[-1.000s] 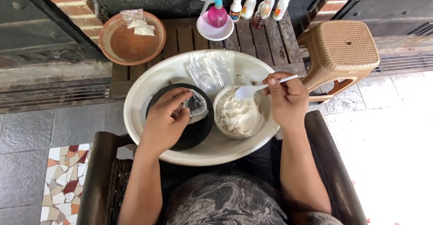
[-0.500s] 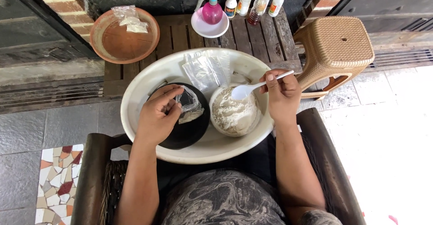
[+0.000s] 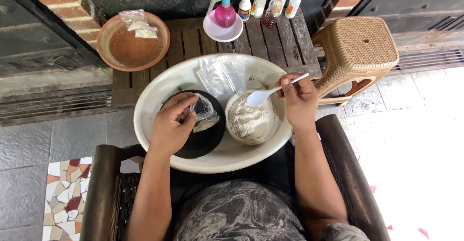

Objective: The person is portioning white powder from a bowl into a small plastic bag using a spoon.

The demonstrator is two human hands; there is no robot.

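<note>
While the left hand point(image 3: 171, 125) pinches a small clear bag point(image 3: 204, 113) open over the black dish point(image 3: 200, 130) inside the basin's point(image 3: 150, 105) left half, the right hand point(image 3: 298, 101) grips a white spoon point(image 3: 270, 93) above the powder bowl point(image 3: 253, 120); filling appears under way, requiring a steady carry across.

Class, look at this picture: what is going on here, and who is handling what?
A seated person works over a large white basin on their lap. The left hand holds a small clear bag over a black dish. The right hand holds a white spoon above a bowl of pale powder. More clear bags lie in the basin. Behind it, a wooden table carries a clay dish, a pink spray bottle and small bottles.
</note>
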